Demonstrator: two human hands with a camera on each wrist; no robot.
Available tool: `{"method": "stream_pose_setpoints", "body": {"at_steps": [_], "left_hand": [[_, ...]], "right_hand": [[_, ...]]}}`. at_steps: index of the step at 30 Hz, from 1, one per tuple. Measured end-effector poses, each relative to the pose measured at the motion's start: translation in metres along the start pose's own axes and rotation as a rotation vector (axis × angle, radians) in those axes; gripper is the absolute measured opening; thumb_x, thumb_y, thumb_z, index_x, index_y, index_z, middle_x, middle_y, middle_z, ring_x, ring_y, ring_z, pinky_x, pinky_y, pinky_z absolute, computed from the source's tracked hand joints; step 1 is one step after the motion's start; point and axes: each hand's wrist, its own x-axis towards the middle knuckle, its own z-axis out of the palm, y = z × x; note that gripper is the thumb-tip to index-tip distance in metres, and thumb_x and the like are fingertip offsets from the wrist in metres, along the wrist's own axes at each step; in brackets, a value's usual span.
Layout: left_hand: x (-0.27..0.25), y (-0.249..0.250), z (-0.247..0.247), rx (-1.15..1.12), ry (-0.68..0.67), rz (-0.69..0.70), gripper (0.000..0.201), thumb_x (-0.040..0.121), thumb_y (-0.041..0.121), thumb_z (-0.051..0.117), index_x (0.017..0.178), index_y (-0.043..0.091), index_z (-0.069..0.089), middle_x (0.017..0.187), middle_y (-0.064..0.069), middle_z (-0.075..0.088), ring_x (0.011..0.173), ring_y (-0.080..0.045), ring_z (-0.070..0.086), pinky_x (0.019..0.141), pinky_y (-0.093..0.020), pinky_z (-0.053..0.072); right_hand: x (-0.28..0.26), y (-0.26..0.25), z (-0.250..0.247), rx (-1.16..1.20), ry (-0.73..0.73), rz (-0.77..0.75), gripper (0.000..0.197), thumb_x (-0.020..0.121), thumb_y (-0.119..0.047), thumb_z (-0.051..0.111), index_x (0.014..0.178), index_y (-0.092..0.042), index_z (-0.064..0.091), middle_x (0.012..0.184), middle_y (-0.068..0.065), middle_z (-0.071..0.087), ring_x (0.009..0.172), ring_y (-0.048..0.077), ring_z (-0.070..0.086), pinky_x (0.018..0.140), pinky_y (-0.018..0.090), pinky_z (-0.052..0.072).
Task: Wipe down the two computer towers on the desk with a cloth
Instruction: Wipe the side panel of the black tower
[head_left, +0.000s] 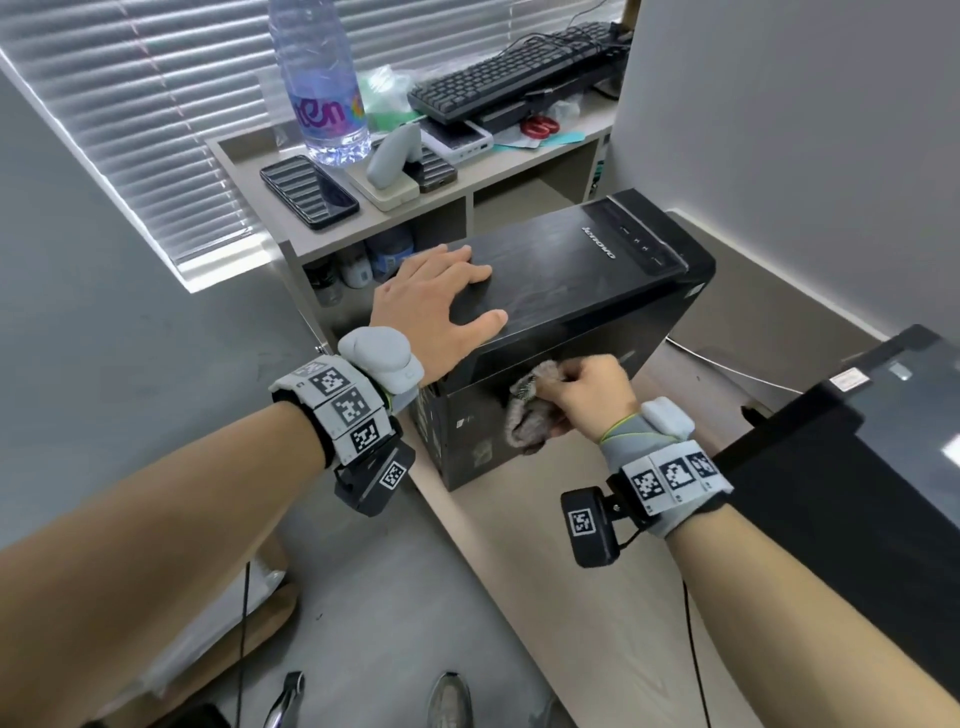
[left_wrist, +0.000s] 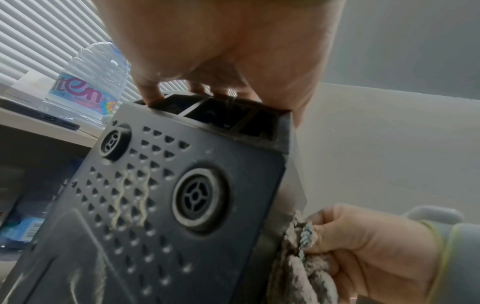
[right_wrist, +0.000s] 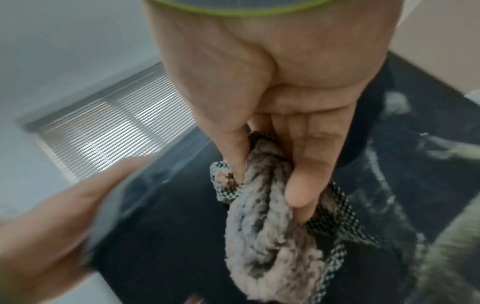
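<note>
Fingers of the left hand (head_left: 439, 296) lie spread and flat on the upward-facing panel of the black computer tower (head_left: 571, 280) at centre frame in the head view, while the right hand (head_left: 592, 397) just below it bunches a grey cloth (head_left: 530, 415) against the tower's near side. A second dark tower (head_left: 857, 467) fills the right edge of the frame, and a shelf (head_left: 244, 150) at upper centre carries a water bottle (head_left: 317, 78), a phone (head_left: 309, 191) and a keyboard (head_left: 519, 67). From the left wrist, the fingertips (left_wrist: 150, 92) reach over the tower's top edge above its perforated, dusty panel (left_wrist: 161, 205); at lower right the other hand (left_wrist: 369, 253) squeezes the cloth (left_wrist: 298, 267) to the tower's edge. From the right wrist, blurred, thumb and fingers (right_wrist: 303, 181) are curled tight round the crumpled cloth (right_wrist: 270, 246) on the streaked dark surface (right_wrist: 168, 236).
</note>
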Motion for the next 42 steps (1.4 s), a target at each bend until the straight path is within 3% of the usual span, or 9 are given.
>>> {"method": "stream_pose_setpoints", "body": {"at_steps": [3, 5, 10, 16, 22, 26, 30, 39, 42], "left_hand": [[-0.002, 0.002, 0.000, 0.005, -0.014, -0.001, 0.069, 0.074, 0.073, 0.038, 0.131, 0.038, 0.054, 0.148, 0.014, 0.043, 0.141, -0.011, 0.028, 0.112, -0.047, 0.029], [-0.005, 0.003, 0.001, 0.007, -0.011, -0.005, 0.069, 0.074, 0.073, 0.039, 0.131, 0.038, 0.054, 0.148, 0.015, 0.042, 0.141, -0.010, 0.027, 0.111, -0.045, 0.027], [-0.005, 0.004, 0.000, 0.009, -0.017, -0.012, 0.065, 0.076, 0.071, 0.044, 0.131, 0.037, 0.053, 0.149, 0.014, 0.041, 0.142, -0.010, 0.026, 0.112, -0.046, 0.027], [-0.005, 0.004, -0.001, 0.016, -0.021, -0.014, 0.068, 0.075, 0.073, 0.039, 0.131, 0.038, 0.053, 0.149, 0.014, 0.041, 0.142, -0.010, 0.026, 0.112, -0.045, 0.026], [-0.008, 0.005, 0.001, 0.015, -0.012, -0.017, 0.071, 0.073, 0.073, 0.036, 0.131, 0.037, 0.053, 0.149, 0.015, 0.041, 0.142, -0.009, 0.026, 0.111, -0.043, 0.025], [-0.007, 0.004, 0.002, 0.001, -0.015, -0.014, 0.070, 0.074, 0.073, 0.038, 0.132, 0.037, 0.053, 0.148, 0.015, 0.041, 0.142, -0.009, 0.026, 0.111, -0.041, 0.024], [-0.008, 0.003, 0.003, -0.020, 0.028, 0.006, 0.066, 0.076, 0.070, 0.041, 0.130, 0.035, 0.056, 0.146, 0.013, 0.045, 0.141, -0.010, 0.029, 0.112, -0.042, 0.027], [-0.013, 0.003, 0.004, -0.025, 0.027, 0.011, 0.064, 0.077, 0.069, 0.042, 0.131, 0.035, 0.055, 0.147, 0.014, 0.043, 0.142, -0.009, 0.026, 0.112, -0.040, 0.022], [-0.012, 0.002, 0.005, -0.030, 0.034, 0.012, 0.063, 0.078, 0.068, 0.043, 0.130, 0.036, 0.055, 0.147, 0.014, 0.043, 0.142, -0.009, 0.026, 0.112, -0.042, 0.023]], "right_hand": [[0.017, 0.026, -0.007, -0.011, 0.117, 0.072, 0.018, 0.076, -0.022, 0.071, 0.062, -0.016, 0.062, 0.075, 0.016, 0.070, 0.064, 0.034, 0.069, 0.062, 0.048, 0.059], [0.024, 0.042, 0.013, -0.098, 0.100, 0.105, 0.014, 0.080, -0.023, 0.067, 0.071, -0.013, 0.066, 0.081, 0.019, 0.072, 0.070, 0.035, 0.070, 0.067, 0.048, 0.059], [-0.014, 0.007, 0.032, -0.017, -0.126, 0.036, 0.017, 0.084, -0.017, 0.070, 0.073, -0.008, 0.063, 0.065, 0.012, 0.066, 0.046, 0.023, 0.066, 0.040, 0.026, 0.051], [0.013, 0.041, 0.029, 0.018, 0.031, 0.142, 0.022, 0.082, -0.013, 0.070, 0.064, -0.013, 0.057, 0.074, 0.020, 0.070, 0.056, 0.036, 0.068, 0.056, 0.044, 0.059], [0.016, 0.065, 0.088, 0.006, -0.136, 0.202, 0.011, 0.082, -0.014, 0.069, 0.079, -0.007, 0.061, 0.078, 0.021, 0.070, 0.057, 0.037, 0.069, 0.057, 0.051, 0.059], [0.001, 0.059, 0.099, -0.030, -0.197, 0.165, 0.015, 0.085, -0.017, 0.068, 0.086, -0.001, 0.065, 0.077, 0.020, 0.071, 0.054, 0.033, 0.069, 0.053, 0.046, 0.059], [-0.009, 0.035, 0.079, 0.006, -0.221, 0.054, 0.018, 0.086, -0.017, 0.068, 0.071, -0.009, 0.065, 0.064, 0.015, 0.068, 0.040, 0.018, 0.063, 0.040, 0.026, 0.052], [0.004, 0.049, 0.079, -0.075, -0.200, 0.132, 0.015, 0.083, -0.019, 0.071, 0.084, -0.004, 0.069, 0.076, 0.019, 0.072, 0.061, 0.034, 0.070, 0.059, 0.047, 0.060], [-0.007, 0.031, 0.061, -0.012, -0.183, 0.043, 0.013, 0.085, -0.015, 0.070, 0.076, -0.005, 0.069, 0.067, 0.017, 0.069, 0.043, 0.020, 0.064, 0.043, 0.029, 0.055]]}}
